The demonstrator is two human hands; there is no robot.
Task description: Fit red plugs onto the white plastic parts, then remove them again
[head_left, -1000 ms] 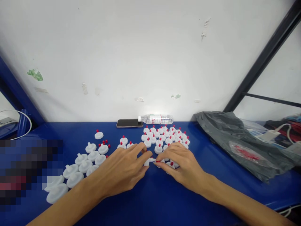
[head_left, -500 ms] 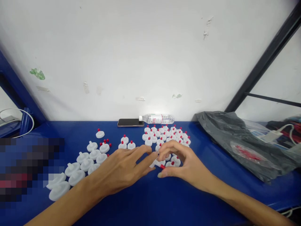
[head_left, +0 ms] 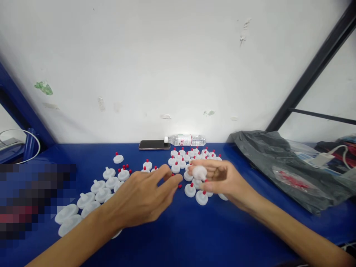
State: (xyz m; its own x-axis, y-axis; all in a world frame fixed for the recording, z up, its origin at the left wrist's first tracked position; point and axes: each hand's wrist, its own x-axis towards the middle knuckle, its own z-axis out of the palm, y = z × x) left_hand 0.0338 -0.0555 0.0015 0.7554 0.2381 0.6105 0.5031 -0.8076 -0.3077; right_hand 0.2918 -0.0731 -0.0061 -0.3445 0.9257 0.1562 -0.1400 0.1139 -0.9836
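My right hand [head_left: 222, 180] holds a white disc-shaped piece [head_left: 199, 172] between thumb and fingers, its short stem and red tip pointing down to the right. Just below and behind it stand several white discs with red caps [head_left: 201, 198]. My left hand [head_left: 148, 191] hovers palm down over the blue table, fingers bent and apart, with nothing visible in them. Beside its fingertips lie small loose red caps [head_left: 180, 186]. Uncapped white discs [head_left: 102, 194] spread out to the left, partly hidden by my left forearm.
A phone [head_left: 154, 145] and a clear plastic bottle [head_left: 187, 140] lie along the wall on the blue table [head_left: 178, 237]. At right is a grey plastic bag [head_left: 267, 170] with a clear packet of red pieces [head_left: 294, 180] on it. More loose red caps [head_left: 127, 166] lie at left.
My hands have parted. The right one has moved right and slightly up with the disc, which has turned its flat side up. My left hand has drawn back slightly left.
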